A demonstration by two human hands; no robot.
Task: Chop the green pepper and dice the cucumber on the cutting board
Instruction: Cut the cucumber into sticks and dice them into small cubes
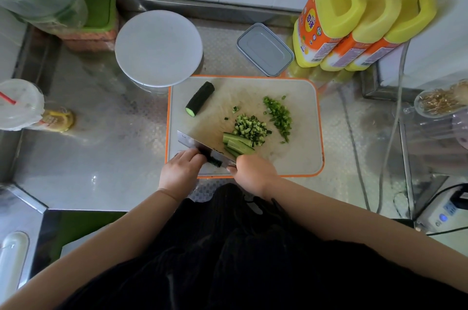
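— Steel blade first, near the body: the right hand (254,175) is closed around the handle of the cleaver (200,145), and the blade runs to the left across the near part of the cutting board (304,158).

— And the left hand (181,169)?

— Its fingers are curled down on a dark cucumber piece (214,161), pressing it against the board just on the near side of the blade. This piece is mostly hidden, so I cannot say how long it is.

— How much of the work is done, in your opinion?

— I judge more than half. On the far side of the blade lie some cucumber strips (238,144), cut lengthwise but not yet cut across. Touching them, a little farther, is the heap of diced cucumber (249,127). To the right of it, near but separate, is the chopped green pepper (278,115); I see no whole pepper, so this part seems finished.

— What is left?

— The strips, the piece under the left hand, and one cucumber chunk (200,98) that lies alone at the far left corner of the board, well apart from both hands.

— Behind the board?

— A round white lid (159,47) on a container, a grey lidded box (264,49), and three yellow bottles (354,23) at the wall.
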